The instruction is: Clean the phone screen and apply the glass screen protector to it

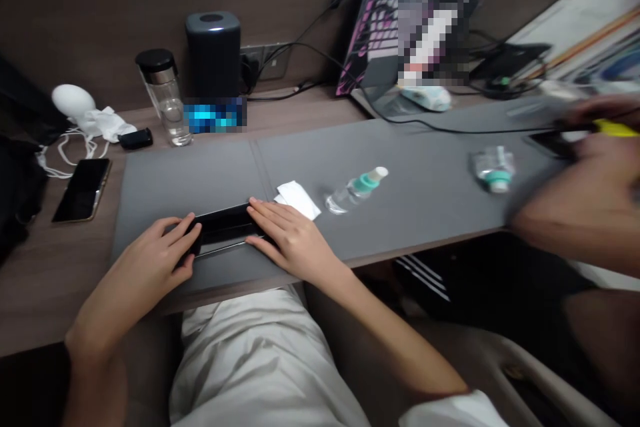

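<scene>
The left hand is gripping a black object over the grey mat, bent fingers hiding its left end. The right hand is covering the other end, fingers outstretched; whether it's gripping, I cannot tell. A co-worker's hand is showing blurred.

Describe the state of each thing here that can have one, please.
Dark object: held between left hand and right hand.
Phone: lying flat, screen dark.
Tumbler: standing, lid on.
Middle bottle: on its side, white top on.
Right bottle: on its side, blurred.
White paper: folded.
Laptop: open.
</scene>
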A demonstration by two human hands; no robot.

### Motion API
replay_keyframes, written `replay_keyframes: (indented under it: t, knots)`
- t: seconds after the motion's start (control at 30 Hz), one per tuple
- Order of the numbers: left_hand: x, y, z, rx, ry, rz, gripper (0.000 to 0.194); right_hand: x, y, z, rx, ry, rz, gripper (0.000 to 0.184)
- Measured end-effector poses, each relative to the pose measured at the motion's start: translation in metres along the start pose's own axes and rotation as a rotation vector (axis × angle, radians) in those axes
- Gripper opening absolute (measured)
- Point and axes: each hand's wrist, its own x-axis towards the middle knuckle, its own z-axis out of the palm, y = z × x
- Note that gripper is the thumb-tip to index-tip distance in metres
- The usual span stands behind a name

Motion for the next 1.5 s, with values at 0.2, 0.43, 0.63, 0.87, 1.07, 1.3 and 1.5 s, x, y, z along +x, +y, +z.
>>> replay_keyframes:
  t: [0.2, 0.43, 0.63, 0.87, 1.07, 1.3, 1.5]
  knots:
    - [0.000, -0.002, 0.002, 0.001, 0.012, 0.013, 0.044, -0.001, 0.002, 0.002, 0.013, -0.003, 0.016, 0.044]
    - [-0.003, 0.004, 0.000, 0.072, 0.019, 0.034, 0.045, 0.000, 0.002, 0.001, 0.038, -0.012, 0.030, 0.044]
    - [-0.003, 0.006, 0.000, 0.084, 0.029, 0.015, 0.044, 0.001, 0.001, 0.001, 0.027, -0.014, 0.024, 0.044]
    - [-0.005, 0.005, 0.001, 0.032, -0.002, -0.049, 0.045, 0.001, 0.001, 0.004, 0.037, 0.022, -0.010, 0.045]
    - [-0.005, 0.002, 0.002, 0.008, -0.004, -0.020, 0.046, 0.001, 0.001, 0.003, 0.050, 0.008, 0.009, 0.046]
    - [-0.005, -0.001, 0.003, -0.041, 0.004, -0.034, 0.049, 0.001, 0.001, 0.001, 0.033, 0.003, 0.007, 0.045]
    - [-0.007, -0.006, 0.008, -0.117, 0.049, -0.016, 0.047, 0.001, 0.001, 0.002, 0.038, 0.019, 0.010, 0.044]
